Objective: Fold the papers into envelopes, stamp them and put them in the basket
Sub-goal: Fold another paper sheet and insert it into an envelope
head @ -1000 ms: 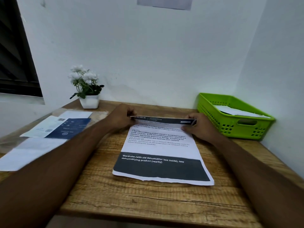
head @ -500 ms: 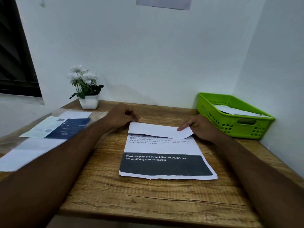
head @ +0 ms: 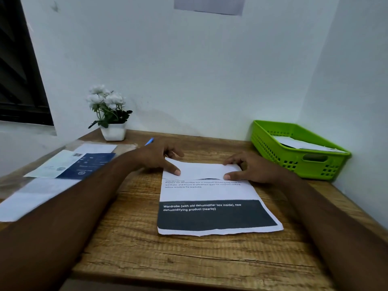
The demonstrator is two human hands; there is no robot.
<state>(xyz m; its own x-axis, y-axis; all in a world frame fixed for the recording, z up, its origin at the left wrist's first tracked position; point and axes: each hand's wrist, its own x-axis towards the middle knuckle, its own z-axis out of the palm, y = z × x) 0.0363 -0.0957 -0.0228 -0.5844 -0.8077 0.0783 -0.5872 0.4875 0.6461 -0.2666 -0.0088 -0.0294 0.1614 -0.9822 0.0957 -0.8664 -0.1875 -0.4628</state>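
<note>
Our left hand (head: pixel 160 159) and right hand (head: pixel 251 170), fingers spread fairly flat and gripping nothing, press the folded-over top of the paper (head: pixel 210 194) lying mid-desk (head: pixel 147 248), so we judge that only the first fold is made and the stamping is still to do, while the green basket (head: pixel 294 164) to the right holds white sheets (head: pixel 302 143).

Flower pot (head: pixel 113 132) bk-left on wood table (head: pixel 147 259); blue pen (head: pixel 149 141) nr it.

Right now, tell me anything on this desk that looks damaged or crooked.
The printed sheet has a ragged, wavy near edge, as if torn rather than cut. Its folded-over top flap also ends in an uneven line, pressed down by the left hand and right hand. Nothing else stands out.
</note>
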